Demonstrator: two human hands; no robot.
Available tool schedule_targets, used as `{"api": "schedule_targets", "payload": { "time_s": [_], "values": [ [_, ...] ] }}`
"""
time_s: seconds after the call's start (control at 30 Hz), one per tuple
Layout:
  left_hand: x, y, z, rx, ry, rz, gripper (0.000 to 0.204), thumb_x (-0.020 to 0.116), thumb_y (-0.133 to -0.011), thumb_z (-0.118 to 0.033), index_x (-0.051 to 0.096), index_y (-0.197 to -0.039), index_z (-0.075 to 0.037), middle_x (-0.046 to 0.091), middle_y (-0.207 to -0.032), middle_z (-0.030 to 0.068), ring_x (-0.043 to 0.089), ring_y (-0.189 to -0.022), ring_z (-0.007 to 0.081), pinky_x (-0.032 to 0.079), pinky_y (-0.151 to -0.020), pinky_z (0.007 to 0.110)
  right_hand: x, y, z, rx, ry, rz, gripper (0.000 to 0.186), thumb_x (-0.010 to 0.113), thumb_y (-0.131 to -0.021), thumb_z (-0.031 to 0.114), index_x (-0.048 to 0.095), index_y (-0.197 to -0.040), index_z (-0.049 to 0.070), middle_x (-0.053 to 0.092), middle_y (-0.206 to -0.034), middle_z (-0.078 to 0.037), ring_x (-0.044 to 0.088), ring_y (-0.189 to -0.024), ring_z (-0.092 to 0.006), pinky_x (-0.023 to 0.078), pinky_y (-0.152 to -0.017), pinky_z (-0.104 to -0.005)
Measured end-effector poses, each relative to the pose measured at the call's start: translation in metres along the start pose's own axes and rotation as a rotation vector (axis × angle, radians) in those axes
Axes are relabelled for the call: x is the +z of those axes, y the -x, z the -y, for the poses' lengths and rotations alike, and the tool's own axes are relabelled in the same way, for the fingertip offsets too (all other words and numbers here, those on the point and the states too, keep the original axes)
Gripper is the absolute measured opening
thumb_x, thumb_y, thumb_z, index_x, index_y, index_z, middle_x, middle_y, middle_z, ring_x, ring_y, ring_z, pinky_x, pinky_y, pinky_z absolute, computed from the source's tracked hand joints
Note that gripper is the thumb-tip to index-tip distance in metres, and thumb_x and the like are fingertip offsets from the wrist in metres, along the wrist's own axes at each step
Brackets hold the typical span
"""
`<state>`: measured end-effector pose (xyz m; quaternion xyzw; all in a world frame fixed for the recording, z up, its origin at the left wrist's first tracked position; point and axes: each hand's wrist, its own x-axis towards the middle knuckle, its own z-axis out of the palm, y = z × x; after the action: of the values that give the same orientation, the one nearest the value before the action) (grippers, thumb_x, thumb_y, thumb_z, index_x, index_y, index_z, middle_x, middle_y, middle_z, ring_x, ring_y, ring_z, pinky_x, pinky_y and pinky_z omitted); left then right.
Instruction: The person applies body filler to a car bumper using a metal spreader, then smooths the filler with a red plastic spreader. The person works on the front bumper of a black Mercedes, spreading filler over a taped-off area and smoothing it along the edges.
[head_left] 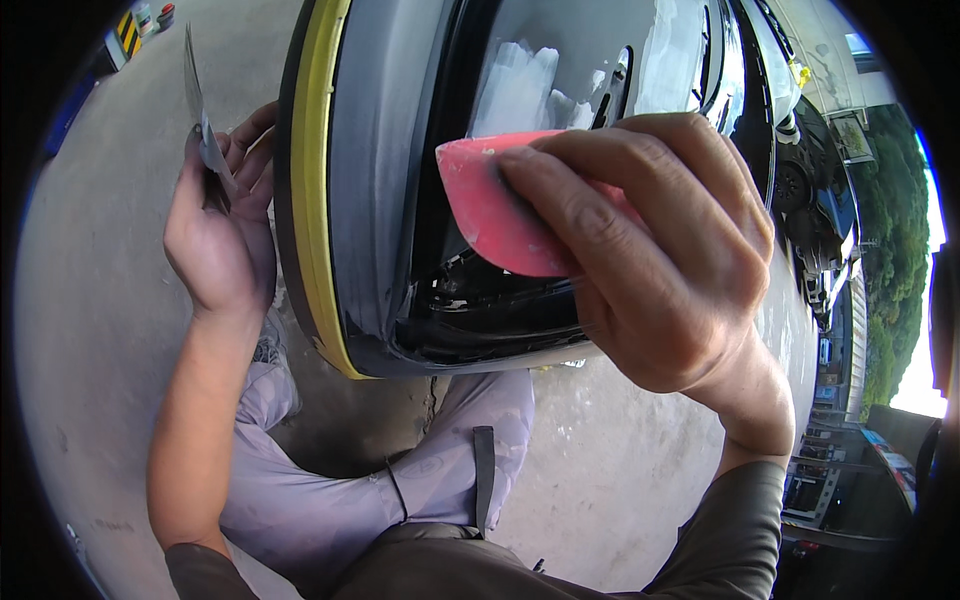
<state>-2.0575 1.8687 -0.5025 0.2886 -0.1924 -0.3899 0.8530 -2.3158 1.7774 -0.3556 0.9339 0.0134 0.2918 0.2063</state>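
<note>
My right hand (pixel 660 250) grips a flexible pink spreader (pixel 485 200) with pale smears, held over the dark car body panel (pixel 370 180). The panel has light putty patches (pixel 515 80), recesses and yellow masking tape (pixel 328 200) along its left edge. Left of that edge, my left hand (pixel 225 220) holds a thin grey flat plate (pixel 200 130) upright between thumb and fingers.
Below the panel are my bent legs (pixel 480 420) on the concrete floor (pixel 90 350). A yellow-and-black striped object (pixel 127 35) and small containers (pixel 145 18) sit at the upper left. Other parked cars (pixel 810 190) stand along the right, with green trees (pixel 895 260) beyond.
</note>
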Motion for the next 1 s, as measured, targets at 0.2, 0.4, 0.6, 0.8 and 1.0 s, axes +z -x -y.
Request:
{"api": "schedule_targets", "payload": {
  "time_s": [0.2,0.4,0.6,0.8,1.0],
  "values": [
    [0.009,0.004,0.003,0.003,-0.027,-0.169,0.035,0.036,-0.11,-0.03,0.059,-0.106,-0.003,0.058,-0.134,0.0316,0.06,-0.125,0.0359,0.049,-0.108,0.043,0.002,0.028,0.03,-0.029,0.044,0.071,0.044,0.08,-0.06,0.016,0.081,-0.103,0.009,0.075,-0.089,-0.006,0.069,-0.08,-0.018,0.049,-0.057,-0.0274],
    [0.006,0.0,0.0,0.006,0.027,-0.006,0.038,0.035,-0.11,-0.03,0.059,-0.105,-0.001,0.057,-0.135,0.0335,0.059,-0.126,0.0382,0.049,-0.109,0.044,-0.022,-0.008,-0.009,-0.046,-0.053,0.042,0.035,0.081,-0.072,0.011,0.078,-0.106,0.003,0.076,-0.089,-0.012,0.072,-0.08,-0.0222,0.058,-0.063,-0.0302],
    [0.006,0.001,0.001,0.024,-0.062,-0.06,0.038,0.034,-0.11,-0.029,0.058,-0.104,-0.001,0.057,-0.133,0.0336,0.059,-0.126,0.0381,0.048,-0.109,0.045,-0.015,-0.024,-0.045,0.067,-0.078,-0.074,0.023,0.074,-0.08,0.002,0.074,-0.103,0.006,0.07,-0.089,-0.008,0.069,-0.083,-0.0259,0.058,-0.07,-0.0345],
    [0.002,-0.002,-0.001,-0.005,-0.024,-0.018,0.037,0.032,-0.11,-0.029,0.057,-0.103,-0.002,0.057,-0.134,0.0332,0.059,-0.127,0.0376,0.048,-0.109,0.045,-0.009,-0.016,-0.039,-0.104,0.103,0.005,0.034,0.081,-0.072,0.002,0.078,-0.106,0.005,0.076,-0.094,-0.01,0.074,-0.085,-0.0247,0.062,-0.07,-0.0331],
    [0.012,0.001,-0.003,-0.02,-0.026,-0.081,0.036,0.031,-0.11,-0.028,0.055,-0.104,-0.002,0.054,-0.137,0.0329,0.058,-0.128,0.0368,0.048,-0.108,0.043,-0.005,0.021,0.003,-0.007,0.02,-0.001,0.04,0.078,-0.064,0.011,0.079,-0.104,0.004,0.075,-0.092,-0.01,0.071,-0.081,-0.0226,0.057,-0.062,-0.0313]
  ]
}}
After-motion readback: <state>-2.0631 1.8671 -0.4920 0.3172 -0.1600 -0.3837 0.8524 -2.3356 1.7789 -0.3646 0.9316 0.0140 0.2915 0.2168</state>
